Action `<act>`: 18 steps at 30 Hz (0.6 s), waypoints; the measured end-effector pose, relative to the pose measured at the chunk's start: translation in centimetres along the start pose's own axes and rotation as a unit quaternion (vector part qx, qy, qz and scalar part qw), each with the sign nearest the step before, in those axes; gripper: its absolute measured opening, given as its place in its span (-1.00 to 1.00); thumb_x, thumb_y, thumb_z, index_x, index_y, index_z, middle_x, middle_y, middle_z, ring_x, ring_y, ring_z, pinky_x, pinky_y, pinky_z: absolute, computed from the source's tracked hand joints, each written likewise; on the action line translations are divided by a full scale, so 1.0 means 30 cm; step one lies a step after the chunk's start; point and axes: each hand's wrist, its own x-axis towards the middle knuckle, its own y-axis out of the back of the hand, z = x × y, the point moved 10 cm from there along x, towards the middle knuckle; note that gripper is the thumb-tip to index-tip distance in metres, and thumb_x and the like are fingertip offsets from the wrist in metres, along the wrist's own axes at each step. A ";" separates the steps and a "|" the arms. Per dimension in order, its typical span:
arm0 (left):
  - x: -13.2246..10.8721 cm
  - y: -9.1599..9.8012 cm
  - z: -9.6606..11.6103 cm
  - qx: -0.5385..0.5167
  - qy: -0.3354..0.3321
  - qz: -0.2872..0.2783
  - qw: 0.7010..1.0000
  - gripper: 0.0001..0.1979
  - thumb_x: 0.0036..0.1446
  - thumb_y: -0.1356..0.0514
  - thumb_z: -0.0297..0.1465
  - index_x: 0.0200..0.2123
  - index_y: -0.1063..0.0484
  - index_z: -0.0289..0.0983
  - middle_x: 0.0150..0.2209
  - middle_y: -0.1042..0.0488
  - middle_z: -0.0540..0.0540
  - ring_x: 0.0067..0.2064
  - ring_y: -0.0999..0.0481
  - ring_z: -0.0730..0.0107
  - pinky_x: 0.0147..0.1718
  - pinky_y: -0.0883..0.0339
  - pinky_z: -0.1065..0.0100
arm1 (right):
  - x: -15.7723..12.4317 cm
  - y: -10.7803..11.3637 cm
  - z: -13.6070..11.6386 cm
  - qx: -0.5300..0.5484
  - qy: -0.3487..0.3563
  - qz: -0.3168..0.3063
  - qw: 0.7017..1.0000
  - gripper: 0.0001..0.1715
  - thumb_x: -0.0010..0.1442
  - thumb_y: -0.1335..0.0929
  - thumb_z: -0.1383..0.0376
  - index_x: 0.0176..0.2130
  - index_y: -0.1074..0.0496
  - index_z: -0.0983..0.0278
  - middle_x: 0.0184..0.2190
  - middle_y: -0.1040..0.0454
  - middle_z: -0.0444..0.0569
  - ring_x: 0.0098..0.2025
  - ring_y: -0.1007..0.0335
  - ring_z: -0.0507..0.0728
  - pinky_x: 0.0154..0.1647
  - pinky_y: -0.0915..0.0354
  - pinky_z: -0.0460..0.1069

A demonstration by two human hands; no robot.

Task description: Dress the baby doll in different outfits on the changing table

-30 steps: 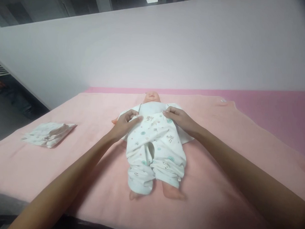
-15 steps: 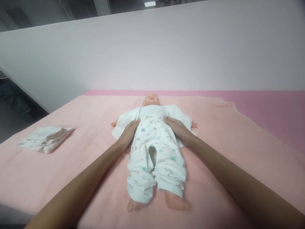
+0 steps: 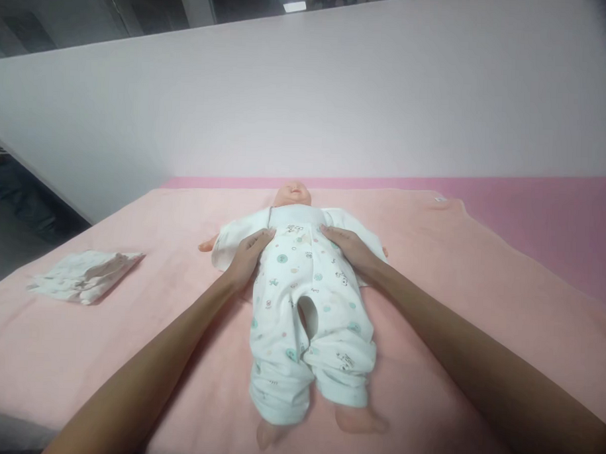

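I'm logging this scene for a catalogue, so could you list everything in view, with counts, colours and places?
peach, smooth-skinned baby doll: 1, peach, lying face up at centre
loose printed cloth trousers: 1, white with small prints, on the doll
plain cloth top: 1, white, on the doll
folded cloth bundle: 1, whitish, left on the blanket
soft cloth blanket: 1, pale pink, under everything
small tag: 1, white, blanket's far edge
flat surface: 1, deeper pink, showing beyond the blanket
smooth wall: 1, whitish, behind
bright rectangle: 1, white, top
person's clothed legs: count unclear, dark, left edge
left hand: 1, bare, at trousers' waist
right hand: 1, bare, opposite side of waist
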 end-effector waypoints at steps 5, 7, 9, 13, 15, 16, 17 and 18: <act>0.005 0.009 0.079 0.075 -0.070 0.024 0.994 -0.63 0.16 -0.36 -0.10 -0.42 -0.36 -0.23 -0.46 -0.30 0.04 -0.41 -0.28 0.42 -0.43 -0.14 0.40 | 0.008 -0.022 -0.073 -0.088 0.082 -0.025 0.992 -0.37 0.20 -0.41 -0.20 -0.49 -0.17 0.20 -0.50 -0.15 -0.18 -0.44 -0.03 0.07 -0.38 -0.06 0.00; 0.010 -0.001 0.110 0.110 -0.095 0.033 0.989 -0.64 0.19 -0.33 -0.08 -0.38 -0.36 -0.21 -0.45 -0.31 0.04 -0.41 -0.27 0.42 -0.43 -0.12 0.40 | 0.015 -0.039 -0.118 -0.117 0.112 -0.025 0.987 -0.41 0.23 -0.39 -0.18 -0.46 -0.19 0.19 -0.48 -0.15 -0.18 -0.41 -0.05 0.07 -0.36 -0.06 0.00; 0.021 -0.009 0.128 0.136 -0.111 0.039 0.984 -0.63 0.23 -0.29 -0.03 -0.34 -0.34 -0.20 -0.46 -0.28 0.05 -0.44 -0.25 0.43 -0.45 -0.10 0.40 | 0.035 -0.058 -0.158 -0.137 0.132 -0.025 0.981 -0.46 0.26 -0.38 -0.15 -0.42 -0.21 0.19 -0.47 -0.15 -0.18 -0.40 -0.06 0.07 -0.36 -0.05 -0.01; 0.059 0.015 0.081 0.126 -0.058 0.069 0.988 -0.60 0.28 -0.19 0.06 -0.25 -0.31 -0.15 -0.49 -0.28 0.08 -0.49 -0.22 0.43 -0.49 -0.07 0.40 | 0.101 -0.057 -0.156 -0.123 0.095 0.013 0.988 -0.46 0.26 -0.35 -0.19 -0.37 -0.22 0.17 -0.48 -0.14 -0.20 -0.43 -0.05 0.07 -0.39 -0.03 -0.02; 0.070 0.036 0.047 0.125 -0.032 0.090 0.987 -0.59 0.26 -0.21 0.07 -0.26 -0.32 -0.16 -0.48 -0.31 0.07 -0.47 -0.25 0.42 -0.47 -0.10 0.39 | 0.113 -0.038 -0.121 -0.108 0.061 0.049 0.991 -0.46 0.25 -0.35 -0.20 -0.37 -0.22 0.17 -0.47 -0.16 -0.19 -0.41 -0.08 0.08 -0.38 -0.06 -0.02; 0.072 0.044 0.033 0.129 -0.027 0.095 0.987 -0.58 0.25 -0.23 0.06 -0.29 -0.33 -0.17 -0.47 -0.33 0.06 -0.44 -0.27 0.41 -0.45 -0.12 0.39 | 0.109 -0.027 -0.099 -0.111 0.045 0.067 0.991 -0.46 0.25 -0.35 -0.19 -0.38 -0.22 0.17 -0.46 -0.18 -0.18 -0.40 -0.10 0.09 -0.37 -0.07 -0.01; 0.071 0.049 0.020 0.133 -0.024 0.096 0.986 -0.57 0.23 -0.25 0.06 -0.32 -0.33 -0.19 -0.45 -0.34 0.04 -0.42 -0.29 0.40 -0.42 -0.14 0.39 | 0.100 -0.014 -0.077 -0.122 0.030 0.085 0.988 -0.46 0.26 -0.35 -0.18 -0.39 -0.21 0.17 -0.45 -0.20 -0.17 -0.38 -0.11 0.10 -0.36 -0.09 -0.01; 0.068 0.052 0.007 0.132 -0.022 0.093 0.987 -0.56 0.22 -0.27 0.05 -0.36 -0.33 -0.20 -0.44 -0.34 0.03 -0.39 -0.30 0.39 -0.40 -0.16 0.38 | 0.086 -0.001 -0.056 -0.138 0.016 0.103 0.985 -0.45 0.26 -0.34 -0.18 -0.41 -0.19 0.17 -0.45 -0.21 -0.16 -0.37 -0.12 0.11 -0.35 -0.09 0.00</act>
